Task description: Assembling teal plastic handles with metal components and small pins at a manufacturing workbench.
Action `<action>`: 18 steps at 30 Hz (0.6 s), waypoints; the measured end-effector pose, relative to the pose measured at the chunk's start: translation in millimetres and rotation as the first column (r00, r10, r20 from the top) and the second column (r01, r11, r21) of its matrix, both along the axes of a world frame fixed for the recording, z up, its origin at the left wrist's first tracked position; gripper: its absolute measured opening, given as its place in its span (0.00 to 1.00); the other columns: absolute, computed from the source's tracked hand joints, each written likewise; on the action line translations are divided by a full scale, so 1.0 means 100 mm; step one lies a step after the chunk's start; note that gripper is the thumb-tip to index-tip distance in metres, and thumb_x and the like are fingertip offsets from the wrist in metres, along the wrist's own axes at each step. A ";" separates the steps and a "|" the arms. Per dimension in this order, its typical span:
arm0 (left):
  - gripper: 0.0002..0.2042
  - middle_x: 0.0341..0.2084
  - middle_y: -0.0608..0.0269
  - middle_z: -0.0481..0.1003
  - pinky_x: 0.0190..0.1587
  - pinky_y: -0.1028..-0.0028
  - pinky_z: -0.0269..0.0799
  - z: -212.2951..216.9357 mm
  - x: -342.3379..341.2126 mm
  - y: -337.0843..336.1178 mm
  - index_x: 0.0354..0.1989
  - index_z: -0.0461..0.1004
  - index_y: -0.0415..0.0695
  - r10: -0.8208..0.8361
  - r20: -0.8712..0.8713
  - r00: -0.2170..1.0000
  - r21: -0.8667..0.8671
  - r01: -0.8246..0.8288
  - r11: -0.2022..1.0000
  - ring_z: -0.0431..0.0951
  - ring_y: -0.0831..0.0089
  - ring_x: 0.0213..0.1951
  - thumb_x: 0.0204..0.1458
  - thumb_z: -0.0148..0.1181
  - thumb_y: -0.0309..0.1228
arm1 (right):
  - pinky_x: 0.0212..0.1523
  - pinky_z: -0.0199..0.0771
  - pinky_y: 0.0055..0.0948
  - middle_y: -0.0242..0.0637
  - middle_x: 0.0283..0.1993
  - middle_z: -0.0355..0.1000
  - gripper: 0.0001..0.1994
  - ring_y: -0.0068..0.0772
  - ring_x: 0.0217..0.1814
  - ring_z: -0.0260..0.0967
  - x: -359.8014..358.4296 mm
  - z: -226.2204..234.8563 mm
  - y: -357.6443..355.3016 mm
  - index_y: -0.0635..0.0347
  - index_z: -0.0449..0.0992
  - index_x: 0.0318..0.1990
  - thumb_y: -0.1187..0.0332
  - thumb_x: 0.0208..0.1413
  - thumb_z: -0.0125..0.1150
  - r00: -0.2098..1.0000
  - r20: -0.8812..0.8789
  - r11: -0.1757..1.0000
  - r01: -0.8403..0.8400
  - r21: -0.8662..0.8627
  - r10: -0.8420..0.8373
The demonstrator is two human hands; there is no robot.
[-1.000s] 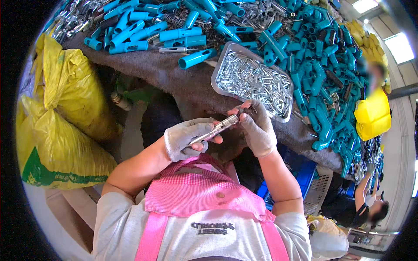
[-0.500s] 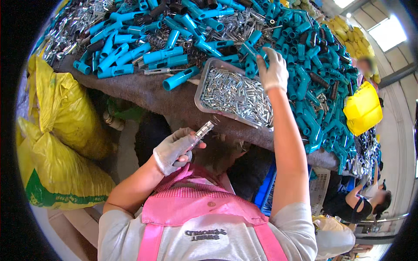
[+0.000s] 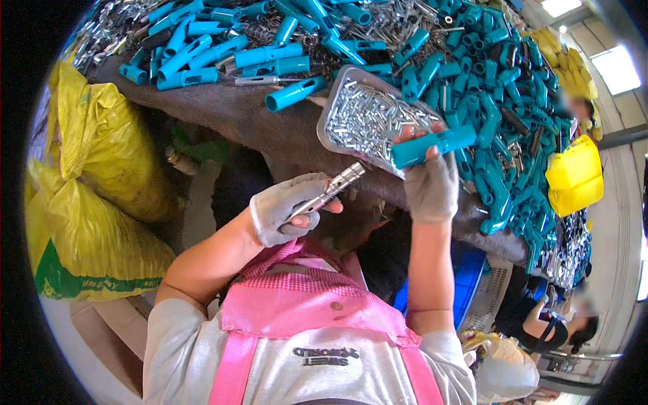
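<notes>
In my gloved left hand (image 3: pixel 287 208) is a slim silver metal rod with ridged rings (image 3: pixel 345 177), its tip tilted up toward the table edge. My gloved right hand (image 3: pixel 430 185) grips a teal plastic tube (image 3: pixel 432 145) by its middle, fingers wrapped round it. That tube lies across the right side of a clear plastic tray (image 3: pixel 325 138), just above it. Many small silver pins (image 3: pixel 368 116) fill the tray. The rod and the tube are apart from each other.
Teal tubes (image 3: pixel 273 64) are heaped with metal parts at the far left; teal angled handles (image 3: pixel 489 118) pile up at the right. Yellow sacks (image 3: pixel 101 223) stand at the left, a yellow container (image 3: pixel 574 175) at the far right. A blue crate (image 3: pixel 466 273) sits below the table. Another person (image 3: pixel 550 324) works at the right.
My right hand has come back from the heap toward me, now with a teal tube in it. My left hand has moved slightly right and up with the metal rod.
</notes>
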State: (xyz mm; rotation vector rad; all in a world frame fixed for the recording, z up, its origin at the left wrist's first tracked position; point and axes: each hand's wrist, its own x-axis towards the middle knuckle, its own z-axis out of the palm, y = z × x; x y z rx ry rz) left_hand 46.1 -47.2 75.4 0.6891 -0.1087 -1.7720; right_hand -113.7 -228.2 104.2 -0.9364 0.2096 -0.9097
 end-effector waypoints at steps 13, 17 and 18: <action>0.14 0.30 0.57 0.75 0.17 0.86 0.55 0.02 -0.10 0.14 0.49 0.67 0.40 -0.197 0.428 0.882 -0.068 0.249 0.966 0.59 0.88 0.16 0.55 0.53 0.31 | 0.22 0.59 0.15 0.35 0.44 0.67 0.35 0.18 0.31 0.63 -0.55 -0.10 0.43 0.61 0.59 0.58 0.46 0.49 0.59 0.916 -0.398 0.979 -0.128 -0.159 0.055; 0.15 0.30 0.59 0.76 0.17 0.87 0.55 0.08 -0.12 0.14 0.49 0.67 0.38 -0.283 0.578 0.766 -0.014 0.356 0.934 0.59 0.88 0.17 0.56 0.50 0.32 | 0.25 0.63 0.16 0.33 0.34 0.70 0.20 0.18 0.28 0.64 -0.62 0.17 0.40 0.64 0.74 0.38 0.53 0.59 0.49 0.608 -0.792 0.803 -0.446 -0.395 -0.052; 0.15 0.31 0.58 0.76 0.18 0.87 0.55 0.09 -0.12 0.14 0.50 0.66 0.38 -0.308 0.579 0.755 0.020 0.364 0.931 0.59 0.88 0.17 0.57 0.49 0.33 | 0.27 0.65 0.18 0.35 0.35 0.70 0.18 0.20 0.29 0.65 -0.62 0.17 0.39 0.64 0.75 0.36 0.55 0.59 0.49 0.582 -0.807 0.739 -0.502 -0.449 -0.095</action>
